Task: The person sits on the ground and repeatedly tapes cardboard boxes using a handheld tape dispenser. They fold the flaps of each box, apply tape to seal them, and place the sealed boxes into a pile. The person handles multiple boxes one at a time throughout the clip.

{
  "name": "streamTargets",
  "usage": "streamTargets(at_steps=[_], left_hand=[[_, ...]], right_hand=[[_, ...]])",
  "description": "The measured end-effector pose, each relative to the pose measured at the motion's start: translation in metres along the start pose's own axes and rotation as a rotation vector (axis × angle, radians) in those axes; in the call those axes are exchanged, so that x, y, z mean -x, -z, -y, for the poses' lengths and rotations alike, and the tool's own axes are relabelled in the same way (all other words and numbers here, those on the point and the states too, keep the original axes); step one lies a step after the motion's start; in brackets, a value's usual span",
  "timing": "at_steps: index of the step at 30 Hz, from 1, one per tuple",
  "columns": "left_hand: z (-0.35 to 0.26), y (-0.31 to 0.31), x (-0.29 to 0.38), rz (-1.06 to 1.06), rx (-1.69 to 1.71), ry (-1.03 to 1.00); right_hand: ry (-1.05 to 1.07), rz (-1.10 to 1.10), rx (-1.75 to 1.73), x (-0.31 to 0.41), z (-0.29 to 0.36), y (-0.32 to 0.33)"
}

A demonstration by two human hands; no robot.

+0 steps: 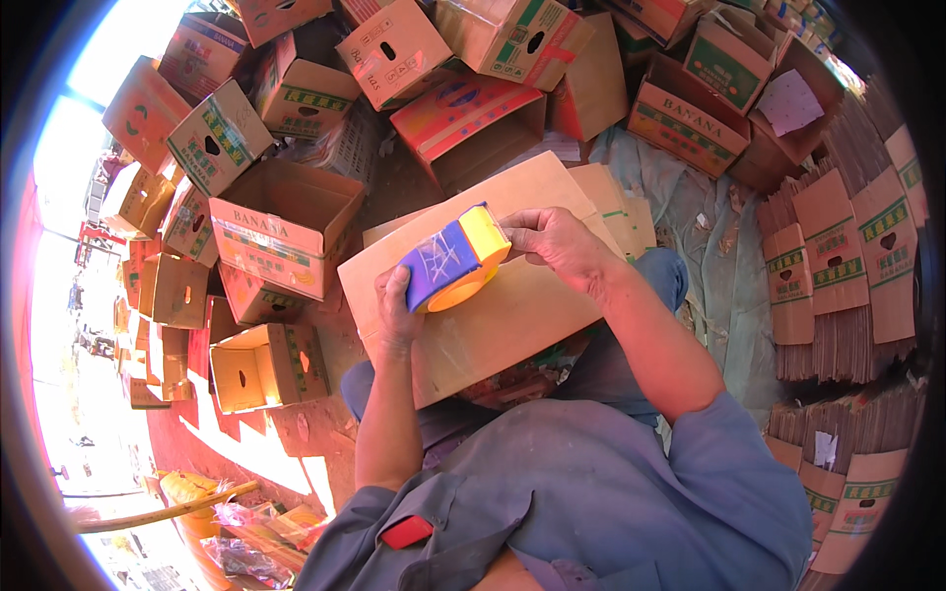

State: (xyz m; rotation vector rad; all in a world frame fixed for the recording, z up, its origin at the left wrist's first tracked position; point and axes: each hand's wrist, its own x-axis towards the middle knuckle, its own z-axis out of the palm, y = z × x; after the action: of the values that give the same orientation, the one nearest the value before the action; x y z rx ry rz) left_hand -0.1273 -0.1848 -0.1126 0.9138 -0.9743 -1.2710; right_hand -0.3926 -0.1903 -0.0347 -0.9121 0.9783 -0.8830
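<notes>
My left hand (400,301) grips the back end of a blue and yellow tape dispenser (447,258), its thumb lying on the scratched blue side. At the yellow front end of the dispenser is my right hand (553,240), thumb and fingertips pinched together close to the cutting edge. Whether a strip of tape lies between those fingertips is too small to tell. Beneath both hands a flat brown cardboard panel (480,354) slants across my lap. Other cardboard pieces (610,196) show behind its far right corner.
Open banana cartons stand ahead and left, among them a large carton (270,247) and a smaller one (244,369). Flattened cartons (828,258) are stacked at right beside a grey-green sheet (709,244). A wooden pole (170,506) juts in at lower left.
</notes>
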Motion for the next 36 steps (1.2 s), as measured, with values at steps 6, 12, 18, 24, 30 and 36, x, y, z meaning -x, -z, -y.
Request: streamTargets(at_steps=[6,12,18,24,30,36], left_hand=[[-0.006,0.011,-0.013,0.191,-0.184,0.003],[-0.044,-0.017,-0.007,0.248,-0.466,0.081],[-0.051,-0.069,-0.017,0.262,-0.63,0.138],[-0.051,-0.081,-0.02,0.244,-0.608,0.136],[-0.052,-0.081,-0.021,0.213,-0.595,0.158],[-0.047,-0.081,-0.022,0.245,-0.611,0.199]], right_hand=[[0.126,-0.116,0.014,-0.005,-0.012,0.007],[0.281,-0.274,0.225,0.012,0.024,0.071],[0.056,-0.585,0.443,-0.019,-0.014,0.205],[0.026,-0.517,0.844,-0.066,-0.097,0.191],[0.015,-0.499,0.628,-0.069,-0.097,0.188],[-0.037,-0.3,0.337,-0.064,-0.057,0.138]])
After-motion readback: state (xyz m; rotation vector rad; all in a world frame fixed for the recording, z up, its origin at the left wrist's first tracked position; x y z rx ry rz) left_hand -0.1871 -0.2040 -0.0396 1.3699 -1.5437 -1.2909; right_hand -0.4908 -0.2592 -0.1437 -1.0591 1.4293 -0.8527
